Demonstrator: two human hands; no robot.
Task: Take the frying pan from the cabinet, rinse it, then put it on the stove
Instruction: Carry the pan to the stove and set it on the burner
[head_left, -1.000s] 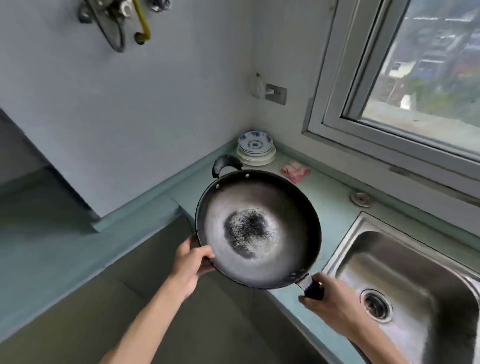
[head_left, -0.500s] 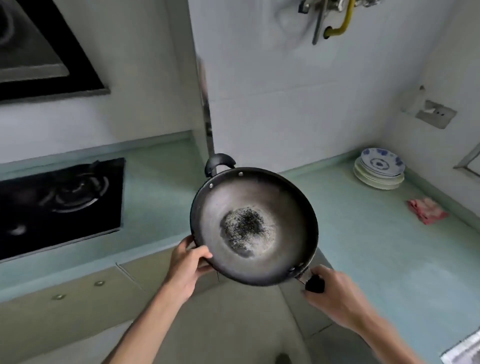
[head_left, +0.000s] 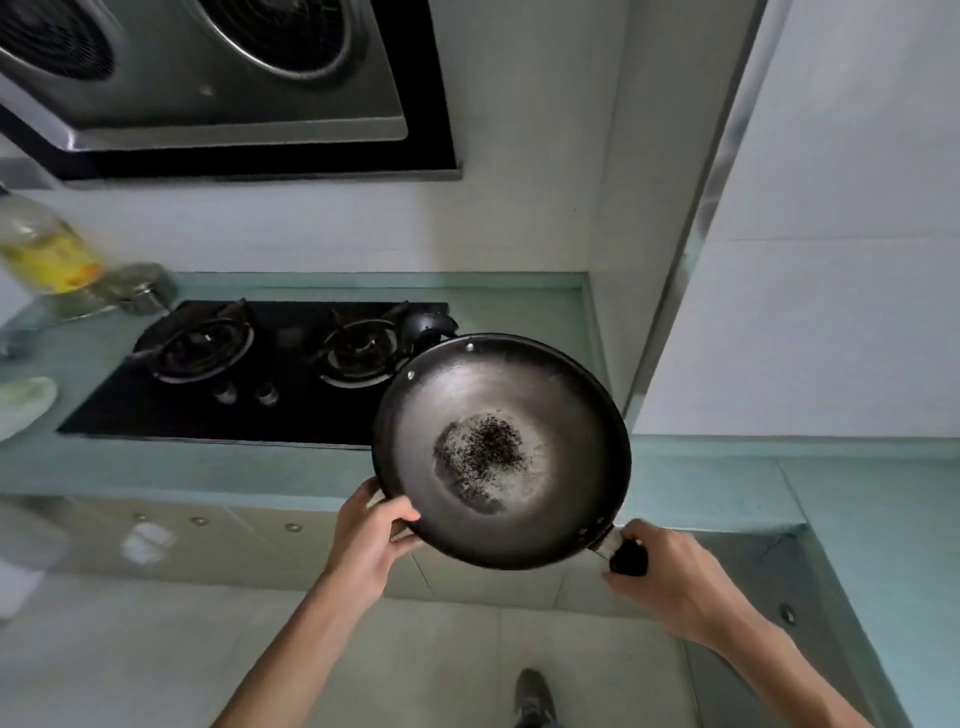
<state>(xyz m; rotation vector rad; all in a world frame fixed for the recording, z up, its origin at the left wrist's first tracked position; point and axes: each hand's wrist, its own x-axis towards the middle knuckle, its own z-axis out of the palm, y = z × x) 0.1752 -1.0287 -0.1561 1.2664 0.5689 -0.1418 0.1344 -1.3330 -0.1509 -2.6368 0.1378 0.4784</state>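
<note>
Head view: a steel hood (head_left: 208, 78) fills the upper left, fixed on the wall above the stove. Below it a pale green worktop (head_left: 208, 462) runs along the wall and turns a corner towards the near right. A black glass stove (head_left: 130, 410) is set into the worktop, with two burners, the left burner (head_left: 200, 345) and the right burner (head_left: 358, 351), side by side, and two knobs (head_left: 226, 392) in front between them.

The pan (head_left: 501, 452) is in the air, held level over the front edge of the worktop, just right of the stove. Its far-left rim overlaps the stove's right front corner in the picture. It is dark and round, with a speckled black patch in the middle of its bowl. A small loop handle (head_left: 426, 325) sticks out at the far-left rim.

Both hands are clenched on the pan. The left hand (head_left: 371, 535) grips the near-left rim, thumb over the top and fingers beneath. The right hand (head_left: 670, 582) is wrapped round the long black handle (head_left: 628, 556) at the near right.

At the far left stands a blurred bottle (head_left: 44, 254) of yellow liquid, with a pale plate (head_left: 26, 405) nearer on the worktop. A dark shoe (head_left: 532, 696) shows on the floor (head_left: 441, 649) under the pan.
</note>
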